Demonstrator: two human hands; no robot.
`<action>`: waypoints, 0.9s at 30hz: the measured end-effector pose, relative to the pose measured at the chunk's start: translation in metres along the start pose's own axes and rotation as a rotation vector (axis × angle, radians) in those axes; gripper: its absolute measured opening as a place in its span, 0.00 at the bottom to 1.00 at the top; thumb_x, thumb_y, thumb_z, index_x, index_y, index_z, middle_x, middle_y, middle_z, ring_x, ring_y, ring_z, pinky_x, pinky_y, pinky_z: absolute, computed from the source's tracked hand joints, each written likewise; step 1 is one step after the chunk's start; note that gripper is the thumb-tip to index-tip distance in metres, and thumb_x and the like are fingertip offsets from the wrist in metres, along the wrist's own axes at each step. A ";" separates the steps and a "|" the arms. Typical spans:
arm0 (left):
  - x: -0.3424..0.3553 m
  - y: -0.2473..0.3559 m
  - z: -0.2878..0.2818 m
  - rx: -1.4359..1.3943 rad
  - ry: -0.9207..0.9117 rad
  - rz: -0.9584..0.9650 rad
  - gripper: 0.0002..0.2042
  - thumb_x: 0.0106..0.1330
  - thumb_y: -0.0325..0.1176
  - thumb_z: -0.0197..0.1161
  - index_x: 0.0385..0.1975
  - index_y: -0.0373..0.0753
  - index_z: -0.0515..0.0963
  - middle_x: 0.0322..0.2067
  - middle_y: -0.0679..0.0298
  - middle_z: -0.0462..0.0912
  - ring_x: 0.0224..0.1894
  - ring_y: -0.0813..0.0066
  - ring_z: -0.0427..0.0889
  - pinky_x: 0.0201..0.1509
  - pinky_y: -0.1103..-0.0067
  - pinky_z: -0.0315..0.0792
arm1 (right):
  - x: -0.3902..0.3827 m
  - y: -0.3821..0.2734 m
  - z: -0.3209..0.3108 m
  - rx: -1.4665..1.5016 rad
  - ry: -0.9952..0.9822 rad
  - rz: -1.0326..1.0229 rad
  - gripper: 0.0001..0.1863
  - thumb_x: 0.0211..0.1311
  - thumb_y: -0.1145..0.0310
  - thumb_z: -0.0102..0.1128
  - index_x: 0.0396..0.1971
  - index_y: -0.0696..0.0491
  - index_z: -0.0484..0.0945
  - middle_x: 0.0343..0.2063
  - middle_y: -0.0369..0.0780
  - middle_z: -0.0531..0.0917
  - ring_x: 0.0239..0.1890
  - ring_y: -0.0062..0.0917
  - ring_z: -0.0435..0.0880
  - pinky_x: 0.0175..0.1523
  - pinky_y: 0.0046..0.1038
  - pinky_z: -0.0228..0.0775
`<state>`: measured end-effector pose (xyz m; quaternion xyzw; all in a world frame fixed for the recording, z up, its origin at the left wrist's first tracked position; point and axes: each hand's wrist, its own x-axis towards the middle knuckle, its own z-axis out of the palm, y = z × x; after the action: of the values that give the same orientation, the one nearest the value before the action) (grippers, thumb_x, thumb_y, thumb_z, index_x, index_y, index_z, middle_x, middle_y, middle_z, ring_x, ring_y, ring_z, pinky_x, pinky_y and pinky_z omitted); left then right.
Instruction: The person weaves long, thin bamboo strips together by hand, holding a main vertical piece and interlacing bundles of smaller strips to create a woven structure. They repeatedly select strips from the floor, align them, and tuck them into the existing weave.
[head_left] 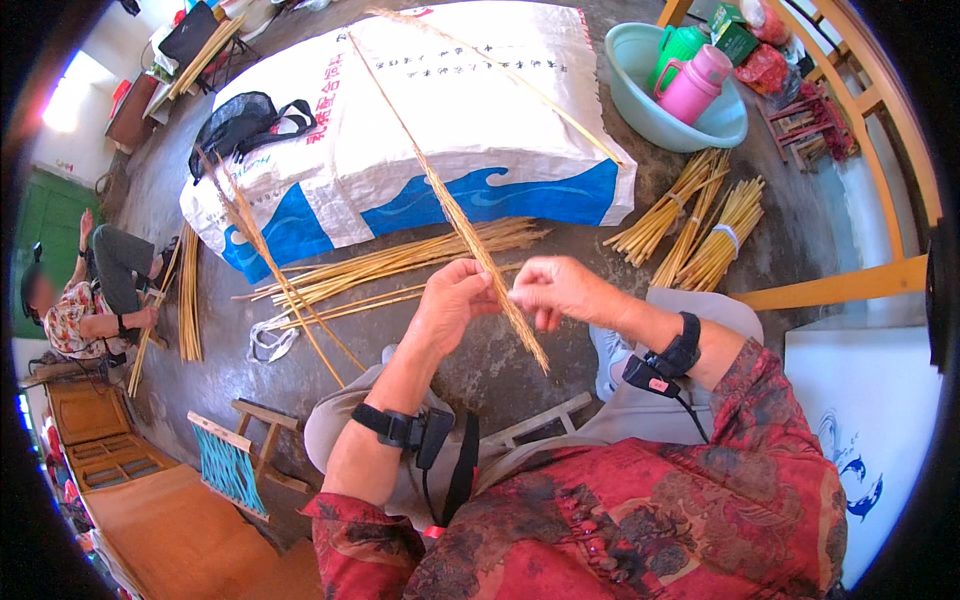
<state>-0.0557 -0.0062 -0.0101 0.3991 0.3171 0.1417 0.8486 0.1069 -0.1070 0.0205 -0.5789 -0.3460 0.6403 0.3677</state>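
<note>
A long straw-coloured stalk with a feathery seed head slants across in front of me, its bushy end toward my lap. My left hand is closed around it, thumb and fingers pinching the bushy part. Just right of it, my right hand has its fingers curled, the fingertips pinched against the edge of the seed head. What is between those fingertips is too small to make out. Beyond my hands lies a loose pile of similar stalks on the floor. Two feathery stalks lean near my left knee.
A white sheet with blue waves spreads ahead, bearing a black mesh bag. At right are tied stalk bundles and a teal basin holding a pink thermos. A webbed stool and a seated person are at left.
</note>
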 end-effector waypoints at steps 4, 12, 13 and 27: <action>-0.003 -0.001 -0.002 0.027 0.003 -0.037 0.04 0.58 0.28 0.52 0.31 0.36 0.70 0.26 0.65 0.74 0.28 0.77 0.74 0.35 0.77 0.73 | 0.015 0.005 -0.007 0.051 0.098 -0.083 0.18 0.52 0.62 0.58 0.37 0.59 0.69 0.27 0.38 0.76 0.26 0.20 0.76 0.26 0.22 0.71; -0.003 -0.008 -0.006 0.030 -0.038 -0.044 0.06 0.57 0.32 0.56 0.30 0.38 0.71 0.28 0.65 0.75 0.30 0.75 0.75 0.36 0.74 0.72 | 0.019 0.007 0.001 0.150 -0.077 -0.010 0.14 0.52 0.68 0.55 0.38 0.58 0.70 0.27 0.39 0.77 0.25 0.22 0.78 0.29 0.24 0.72; -0.003 -0.008 -0.007 0.019 -0.038 -0.055 0.06 0.57 0.32 0.56 0.30 0.38 0.71 0.28 0.65 0.75 0.30 0.75 0.75 0.36 0.74 0.72 | 0.020 0.008 0.001 0.131 -0.072 -0.004 0.13 0.52 0.68 0.54 0.37 0.57 0.70 0.27 0.38 0.77 0.25 0.21 0.78 0.28 0.23 0.72; 0.000 0.006 0.007 -0.046 -0.158 -0.045 0.09 0.59 0.32 0.53 0.36 0.36 0.69 0.33 0.59 0.78 0.35 0.69 0.78 0.41 0.72 0.73 | 0.021 0.005 -0.021 0.360 -0.060 0.023 0.10 0.54 0.72 0.50 0.36 0.59 0.68 0.21 0.36 0.74 0.21 0.19 0.76 0.26 0.23 0.73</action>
<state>-0.0504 -0.0063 -0.0020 0.3820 0.2547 0.0980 0.8830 0.1266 -0.0910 0.0035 -0.4881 -0.2300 0.7131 0.4476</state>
